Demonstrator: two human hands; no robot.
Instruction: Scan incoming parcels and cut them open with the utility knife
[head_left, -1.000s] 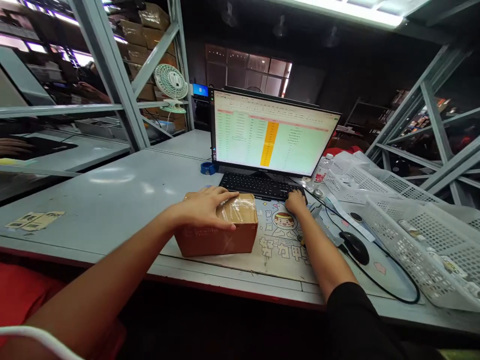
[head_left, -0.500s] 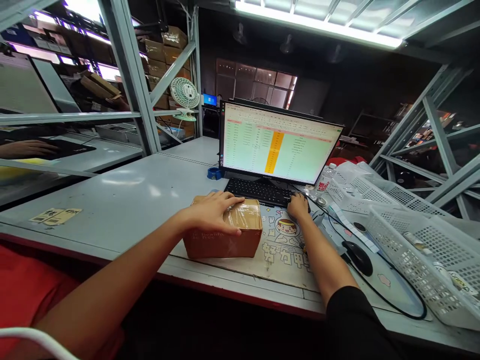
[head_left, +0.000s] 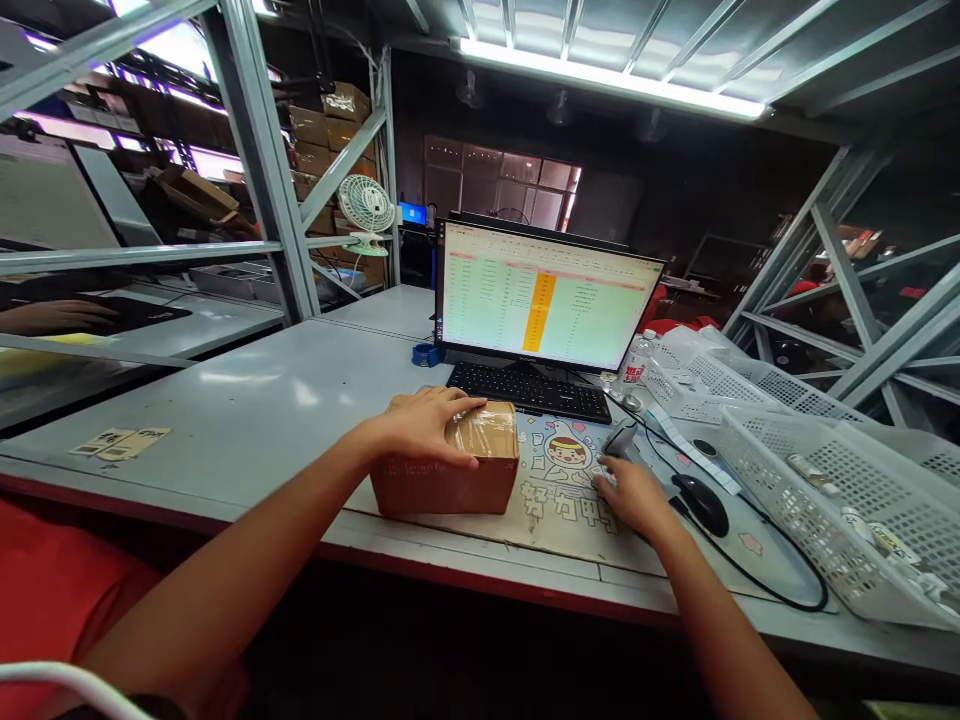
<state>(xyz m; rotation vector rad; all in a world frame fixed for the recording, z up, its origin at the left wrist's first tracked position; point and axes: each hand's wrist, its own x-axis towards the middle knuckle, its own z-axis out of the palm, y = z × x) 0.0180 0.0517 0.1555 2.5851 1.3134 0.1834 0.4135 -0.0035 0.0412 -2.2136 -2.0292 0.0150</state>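
left hand (head_left: 421, 424) grasping a taped cardboard box (head_left: 454, 488) from above on a bench (head_left: 247, 425); right hand (head_left: 636, 496) half-curled over an illustrated desk mat (head_left: 551, 480), its grip impossible to tell.

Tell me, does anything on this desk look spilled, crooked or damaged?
I see no spill or clear damage. Mildly odd: the near part of the cartoon desk mat looks dingy beige and marked, unlike its bluish areas farther back, perhaps from wear. The cardboard box under the left hand sits upright.
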